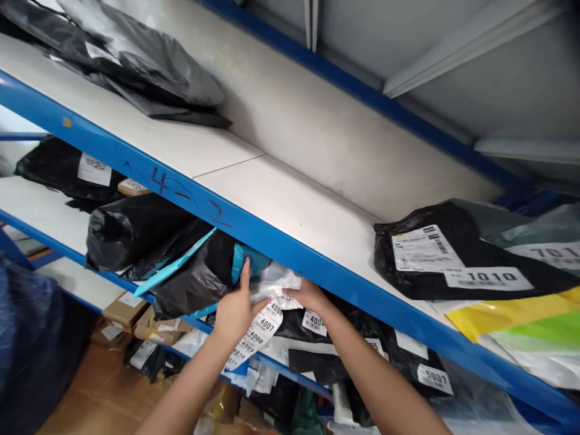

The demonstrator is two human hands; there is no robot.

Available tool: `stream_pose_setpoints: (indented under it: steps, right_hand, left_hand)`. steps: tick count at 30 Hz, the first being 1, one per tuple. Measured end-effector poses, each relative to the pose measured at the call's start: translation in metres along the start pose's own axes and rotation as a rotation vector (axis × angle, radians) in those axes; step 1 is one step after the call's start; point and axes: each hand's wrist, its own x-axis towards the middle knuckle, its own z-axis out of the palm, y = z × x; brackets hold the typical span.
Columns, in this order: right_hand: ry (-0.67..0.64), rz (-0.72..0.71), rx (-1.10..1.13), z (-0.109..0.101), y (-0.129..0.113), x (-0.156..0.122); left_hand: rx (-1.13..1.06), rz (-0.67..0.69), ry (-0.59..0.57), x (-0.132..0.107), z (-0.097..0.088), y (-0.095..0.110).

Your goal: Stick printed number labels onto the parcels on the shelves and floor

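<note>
A strip of numbered labels (254, 338), with 4006 through 4011 readable, hangs from my left hand (236, 305). The thumb lies over the top of the strip, while the index finger points up against a black and teal parcel. Across from it, my right hand (312, 296) reaches under the blue beam with its fingertips on a whitish clear plastic parcel (276, 277). Part of that parcel is hidden below the beam. A dark grey parcel (194, 284) lies left of my left hand. Beneath my right wrist is a parcel label (314, 322) starting 400.
The blue shelf beam (272, 232), marked 4-2, slants just above my hands. On the upper shelf sit a black parcel (426, 278) labelled 1010 and dark bags (149, 66). Cardboard boxes (124, 310) are lower left. Another labelled parcel (435, 379) reads 5007.
</note>
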Motion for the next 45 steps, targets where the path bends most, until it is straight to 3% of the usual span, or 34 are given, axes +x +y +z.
stream_pose_setpoints:
  steps: [7,18,26,31,33,36,38,41,42,45]
  right_hand:
    - [0.013,0.115,0.040,0.000,0.004,-0.025]
    - [-0.084,0.172,0.107,-0.005,-0.003,-0.026]
    - [-0.099,0.156,0.128,-0.017,0.022,-0.034]
    - [-0.087,0.167,0.093,-0.021,0.011,-0.039]
    - [0.024,0.157,0.080,-0.025,-0.001,-0.050]
    - [0.292,0.050,0.100,-0.029,-0.026,-0.082]
    - [0.236,-0.058,0.196,-0.025,-0.041,-0.108]
    - [-0.073,-0.115,0.475,-0.006,-0.054,-0.137]
    - [-0.116,-0.092,0.593,0.003,-0.056,-0.143]
    - [-0.046,0.031,0.903,0.027,-0.054,-0.151]
  left_hand:
    - [0.169,-0.039,-0.013,0.000,-0.019,-0.010]
    - [0.102,-0.045,-0.035,0.004,-0.018,-0.021]
    - [-0.173,0.123,-0.048,-0.013,-0.017,-0.040]
    - [-0.381,0.158,-0.103,-0.024,-0.017,-0.040]
    - [-0.518,0.203,-0.169,-0.029,-0.018,-0.039]
    - [-0.698,0.222,-0.201,-0.041,-0.019,-0.037]
    - [-0.805,0.221,-0.187,-0.049,-0.019,-0.034]
    - [-0.938,0.260,-0.142,-0.057,-0.020,-0.029]
    - [-0.965,0.279,-0.118,-0.059,-0.020,-0.027]
    - [-0.964,0.296,-0.068,-0.062,-0.018,-0.023]
